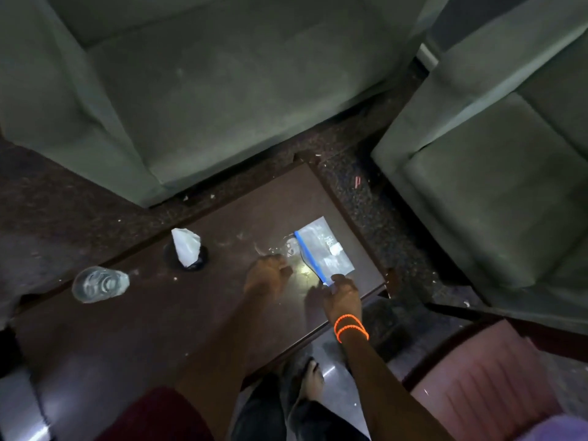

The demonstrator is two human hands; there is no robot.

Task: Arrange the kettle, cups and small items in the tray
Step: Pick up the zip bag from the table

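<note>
A clear zip bag (327,249) with a blue seal strip lies near the right end of the dark brown table (143,313). My right hand (342,294), with orange bead bracelets on the wrist, pinches the near end of the blue strip. My left hand (265,276) rests curled on the table just left of the bag, beside small scattered bits; I cannot tell whether it holds anything. A clear glass (98,283) lies on its side at the table's left. A white crumpled tissue (186,246) stands in a black round holder (200,262). No kettle or tray is in view.
Two green sofas (222,90) (496,173) stand behind and to the right of the table. A pink cushioned chair (483,374) sits at the lower right. My foot (313,381) is on the shiny floor by the table's near edge. Dark carpet with litter surrounds the table.
</note>
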